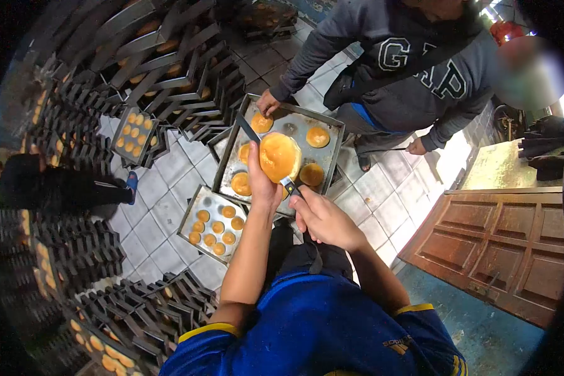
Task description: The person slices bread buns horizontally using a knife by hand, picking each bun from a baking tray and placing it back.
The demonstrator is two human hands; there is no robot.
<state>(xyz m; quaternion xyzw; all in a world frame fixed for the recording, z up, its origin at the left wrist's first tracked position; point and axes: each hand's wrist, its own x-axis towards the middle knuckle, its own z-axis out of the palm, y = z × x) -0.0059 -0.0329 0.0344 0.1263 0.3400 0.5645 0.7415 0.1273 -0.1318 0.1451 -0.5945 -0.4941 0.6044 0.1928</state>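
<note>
My left hand [264,186] is wrapped around a large round golden bun [279,156], lifted above the big metal tray [296,117]. In my right hand [326,219] is the dark handle of a long-bladed knife [249,130]. Its blade tip shows beyond the bun's upper left side, while the middle is hidden by the bun. Whether the blade passes through the bun or behind it, I cannot tell. Other buns lie on the tray, among them one at the upper right [318,136] and one at the lower right [311,174].
Across the tray, a person in a dark sweatshirt [413,62] touches a bun with one hand [267,102]. A smaller tray of buns [197,207] sits lower left. Stacked metal trays [163,50] fill the left side. Another person [62,182] stands there. A wooden door [489,244] is at right.
</note>
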